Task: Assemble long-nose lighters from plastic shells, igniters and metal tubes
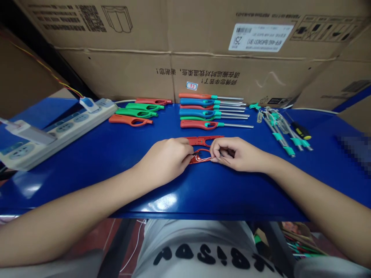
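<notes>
Both my hands rest on the blue table [116, 162], closed around one red lighter shell half [200, 156] with a thin wire in it. My left hand [166, 158] pinches its left end. My right hand [236, 152] pinches the right end. A second red shell half [204, 139] lies just behind my fingers. Further back lies a row of assembled long lighters [213, 112] in orange, blue, red and green, with metal tubes pointing right.
Green and red handle shells [136, 112] lie at back left beside a white power strip [55, 129]. Metal tubes with green fittings [279, 129] and a yellow-handled screwdriver [301, 131] lie at back right. Cardboard boxes [185, 50] wall off the table's far edge.
</notes>
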### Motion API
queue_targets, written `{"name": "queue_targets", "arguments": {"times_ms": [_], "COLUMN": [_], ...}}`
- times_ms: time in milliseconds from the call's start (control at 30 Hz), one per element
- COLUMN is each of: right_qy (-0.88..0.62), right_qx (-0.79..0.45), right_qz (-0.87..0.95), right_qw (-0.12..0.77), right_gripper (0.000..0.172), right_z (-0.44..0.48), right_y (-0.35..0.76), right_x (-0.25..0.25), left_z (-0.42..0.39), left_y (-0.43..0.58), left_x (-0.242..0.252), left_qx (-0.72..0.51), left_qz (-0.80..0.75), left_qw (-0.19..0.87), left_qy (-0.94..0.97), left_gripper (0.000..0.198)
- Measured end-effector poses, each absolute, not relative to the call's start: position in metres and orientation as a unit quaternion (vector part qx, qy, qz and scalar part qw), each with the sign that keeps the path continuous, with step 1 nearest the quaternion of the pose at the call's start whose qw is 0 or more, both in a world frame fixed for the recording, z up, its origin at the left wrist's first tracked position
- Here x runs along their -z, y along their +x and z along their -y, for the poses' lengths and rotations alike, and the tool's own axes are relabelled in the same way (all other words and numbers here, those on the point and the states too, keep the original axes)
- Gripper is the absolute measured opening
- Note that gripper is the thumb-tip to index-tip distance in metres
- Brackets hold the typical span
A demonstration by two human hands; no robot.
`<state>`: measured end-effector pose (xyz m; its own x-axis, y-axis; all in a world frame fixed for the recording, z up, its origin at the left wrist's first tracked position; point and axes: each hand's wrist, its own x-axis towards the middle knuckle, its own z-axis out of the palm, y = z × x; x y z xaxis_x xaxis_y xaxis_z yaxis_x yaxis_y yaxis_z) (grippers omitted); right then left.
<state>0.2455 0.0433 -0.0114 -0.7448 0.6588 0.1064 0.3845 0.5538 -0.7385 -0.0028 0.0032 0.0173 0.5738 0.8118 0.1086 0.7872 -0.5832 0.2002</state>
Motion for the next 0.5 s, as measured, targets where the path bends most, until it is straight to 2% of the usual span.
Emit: {"name": "queue_targets", "arguments": {"times_ms": [500], "right_qy": [-0.298], "right_qx": [-0.337], "right_qz": [0.871], "right_qw": [0.199], "right_gripper": [0.003], "right_z": [-0.0435], "right_y": [0.2437], "right_x": [0.0095], "left_z": [0.0023], "left_y": [0.0004], "left_x": [-0.0209], "left_qx": [-0.039], "left_qz": [-0.459], "left_qw": [0.024], "left_qy": [0.887], "left_gripper": [0.024]}}
